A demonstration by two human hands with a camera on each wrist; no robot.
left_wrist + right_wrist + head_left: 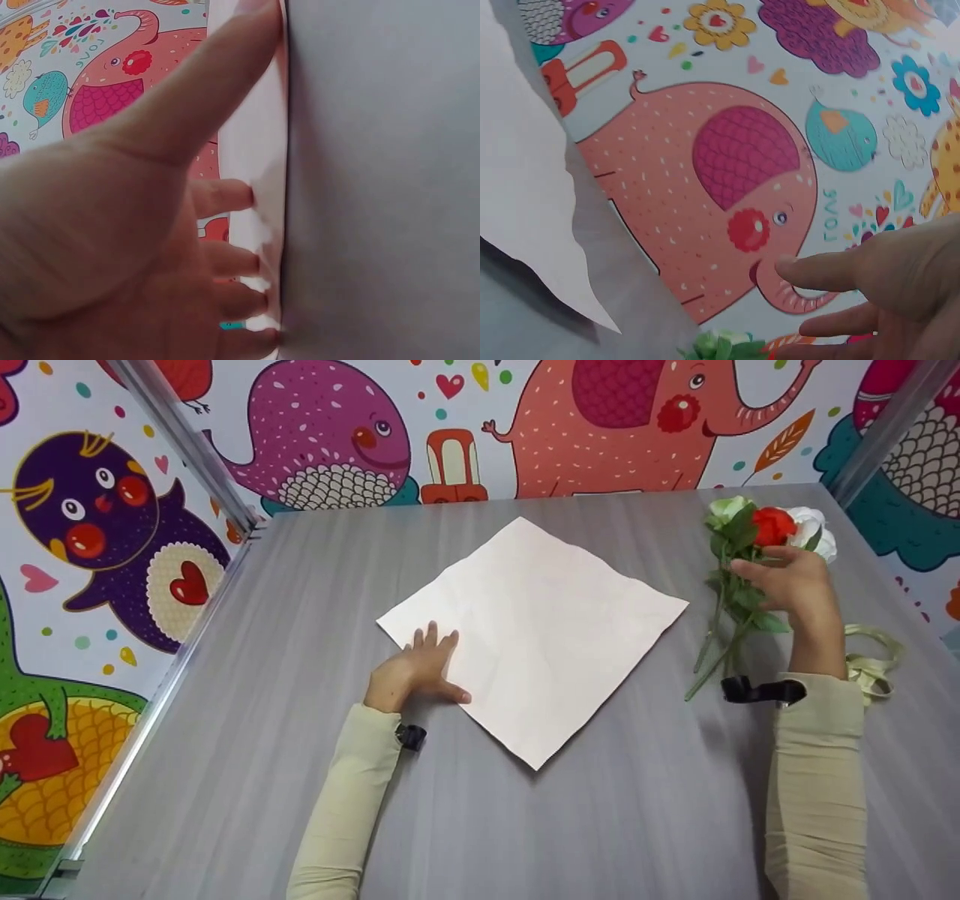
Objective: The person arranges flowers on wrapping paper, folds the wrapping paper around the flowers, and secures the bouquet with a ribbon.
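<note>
A pale pink sheet of paper [547, 637] lies on the table, turned so one corner points toward the person. With fingers spread, the left hand [420, 669] rests at the paper's lower left edge; in the left wrist view its thumb [217, 75] and fingertips touch the sheet. The right hand [796, 585] is over the artificial flowers, its fingers extended. They include a red rose [772, 525], a white bloom [819, 531] and a pale green bloom [727, 510] on green stems [712, 660]. In the right wrist view, thumb and fingers are apart; contact with the flowers cannot be told.
A loose coil of pale yellow-green ribbon [874, 667] lies right of the right wrist. The grey table [600, 825] is bordered by walls printed with cartoon animals, with metal posts [187, 450] at the corners.
</note>
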